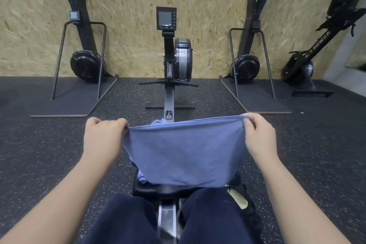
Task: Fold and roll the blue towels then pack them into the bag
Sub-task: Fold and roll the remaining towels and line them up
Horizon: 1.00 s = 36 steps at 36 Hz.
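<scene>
A blue towel hangs spread out in front of me, stretched by its top edge. My left hand pinches the top left corner and my right hand pinches the top right corner. The towel's lower edge drapes onto the black rower seat just ahead of my knees. More blue towel cloth peeks out behind the top edge, and another bit lies under the left side on the seat. A dark bag with a pale lining sits by my right knee, mostly hidden.
I sit astride a rowing machine whose rail runs forward to a flywheel and monitor. Ski machines on floor plates stand at left and right. Another rower leans upright far right. Speckled rubber floor lies all around.
</scene>
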Each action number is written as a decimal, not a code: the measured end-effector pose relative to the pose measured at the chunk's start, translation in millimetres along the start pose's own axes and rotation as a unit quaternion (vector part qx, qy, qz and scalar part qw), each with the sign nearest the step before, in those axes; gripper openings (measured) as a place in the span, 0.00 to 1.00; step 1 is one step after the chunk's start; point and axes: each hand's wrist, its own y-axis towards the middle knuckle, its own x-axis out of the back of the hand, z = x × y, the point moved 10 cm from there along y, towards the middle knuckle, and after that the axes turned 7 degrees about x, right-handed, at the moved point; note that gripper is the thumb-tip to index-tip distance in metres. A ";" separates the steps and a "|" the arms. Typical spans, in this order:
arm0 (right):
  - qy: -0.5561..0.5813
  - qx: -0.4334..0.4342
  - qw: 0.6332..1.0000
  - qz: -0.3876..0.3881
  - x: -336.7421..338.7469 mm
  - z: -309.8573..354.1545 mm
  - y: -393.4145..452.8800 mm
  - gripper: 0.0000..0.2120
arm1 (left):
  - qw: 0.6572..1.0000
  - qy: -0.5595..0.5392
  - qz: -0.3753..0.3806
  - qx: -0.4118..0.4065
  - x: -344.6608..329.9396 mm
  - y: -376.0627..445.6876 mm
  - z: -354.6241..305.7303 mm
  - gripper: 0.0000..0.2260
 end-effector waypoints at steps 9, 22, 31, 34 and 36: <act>0.024 -0.031 0.997 0.060 -26.1 0.8 -4.0 0.08 | 0.982 -0.149 0.045 0.107 -8.3 0.3 20.2 0.05; 0.035 0.002 0.999 -0.004 -16.3 15.8 -13.4 0.04 | 0.915 -0.366 0.062 0.157 -22.2 -9.5 29.0 0.07; 0.098 -0.074 0.992 0.000 -20.6 12.7 -17.4 0.09 | 0.796 -0.548 0.071 0.245 -36.3 -31.0 32.2 0.06; 0.105 -0.092 0.990 0.002 -23.4 11.5 -17.9 0.11 | 0.751 -0.587 0.093 0.288 -47.6 -36.0 33.3 0.08; 0.103 -0.097 0.990 0.006 -26.0 13.7 -19.5 0.12 | 0.695 -0.638 0.117 0.312 -53.3 -38.5 26.9 0.09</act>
